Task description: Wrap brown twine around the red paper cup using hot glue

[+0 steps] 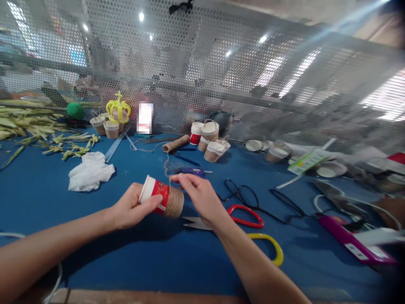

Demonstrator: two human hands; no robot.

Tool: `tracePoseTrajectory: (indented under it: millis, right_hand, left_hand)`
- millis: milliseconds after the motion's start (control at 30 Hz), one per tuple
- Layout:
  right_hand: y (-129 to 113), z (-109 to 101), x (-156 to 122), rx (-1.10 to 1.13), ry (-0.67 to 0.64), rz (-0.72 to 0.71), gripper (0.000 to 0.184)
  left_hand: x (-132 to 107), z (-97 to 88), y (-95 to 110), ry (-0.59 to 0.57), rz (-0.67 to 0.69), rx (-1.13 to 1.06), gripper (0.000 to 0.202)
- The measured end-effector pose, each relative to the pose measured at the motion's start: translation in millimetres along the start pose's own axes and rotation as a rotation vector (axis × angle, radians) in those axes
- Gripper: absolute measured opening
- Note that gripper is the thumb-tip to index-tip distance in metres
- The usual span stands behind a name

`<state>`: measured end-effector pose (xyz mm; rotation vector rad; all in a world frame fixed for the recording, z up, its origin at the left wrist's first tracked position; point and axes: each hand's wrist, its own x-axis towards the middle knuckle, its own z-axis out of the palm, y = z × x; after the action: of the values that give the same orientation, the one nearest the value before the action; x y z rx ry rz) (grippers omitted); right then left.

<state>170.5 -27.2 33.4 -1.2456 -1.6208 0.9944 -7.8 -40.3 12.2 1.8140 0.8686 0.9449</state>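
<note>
My left hand (136, 207) grips a red and white paper cup (160, 190) lying on its side above the table, its rim toward the left. Brown twine (174, 202) is wound in close turns around the cup's base end. With thumb and fingertips, my right hand (199, 192) pinches the loose twine at the upper edge of the windings. From there the strand runs up to a twine roll (176, 144) lying farther back. Scissors (245, 216) with one red and one yellow handle lie partly hidden under my right forearm. A blue glue gun (190, 172) sits behind my right hand.
Twine-wrapped cups (211, 147) stand by the perforated metal screen (177, 63). Crumpled white tissue (90, 171) and dry husks (28, 122) lie left. At right are a black cable (243, 196) and a purple power strip (356, 240). A yellow crown-shaped piece (118, 110) is at the back.
</note>
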Motion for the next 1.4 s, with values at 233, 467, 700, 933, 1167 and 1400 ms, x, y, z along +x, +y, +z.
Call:
tracePoseTrajectory:
  millis: [233,467,700,933,1167,1400]
  right_hand:
    - [-5,-2,-3,0.052,-0.136,0.006,0.03]
    - [0,2,-1,0.15,-0.204,0.154,0.03]
    - [1,0,0,0.116,-0.175,0.12,0.028]
    - [-7,-4,-7,-0.242,-0.112,-0.256,0.04]
    - [-9,-2,-10,-0.457,-0.218,-0.461,0.041]
    - [-6,2,-10,-0.457,-0.281,-0.436,0.048]
  left_hand:
    - [7,2.4,1,0.124,-0.117,-0.208,0.031]
    - [13,-2.5,-1,0.019,-0.227,-0.309,0.024]
    - [16,-9.4,-2,-0.081,-0.265,-0.456,0.027]
    - [23,-18.2,4,-0.024,-0.42,-0.893,0.029]
    - [22,-13.2,5,0.0,-0.479,-0.792,0.02]
    - [19,-6.2,2,0.034,-0.434,-0.68,0.014]
